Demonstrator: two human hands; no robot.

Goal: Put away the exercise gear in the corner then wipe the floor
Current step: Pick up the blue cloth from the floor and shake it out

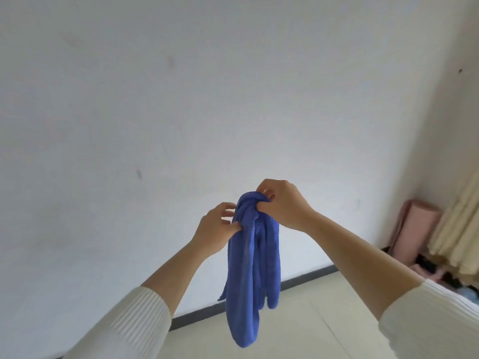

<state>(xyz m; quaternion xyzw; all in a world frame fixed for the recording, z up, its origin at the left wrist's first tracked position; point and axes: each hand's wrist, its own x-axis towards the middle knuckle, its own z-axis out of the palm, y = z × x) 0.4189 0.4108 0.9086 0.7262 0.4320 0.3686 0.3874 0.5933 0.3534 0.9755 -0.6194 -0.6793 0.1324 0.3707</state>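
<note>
Two hands hold up a blue cloth (252,257) in front of a white wall (155,99). The right hand (282,203) grips the bunched top of the cloth. The left hand (216,229) pinches it just below. The cloth hangs down in long folds above the pale floor (324,320). A pink rolled mat (412,229) stands in the corner beside a cream curtain (458,229).

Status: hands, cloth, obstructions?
Both grip: left hand, right hand on blue cloth, hanging clear of floor. Upright pink rolled mat in corner. Nothing seen blocking.
</note>
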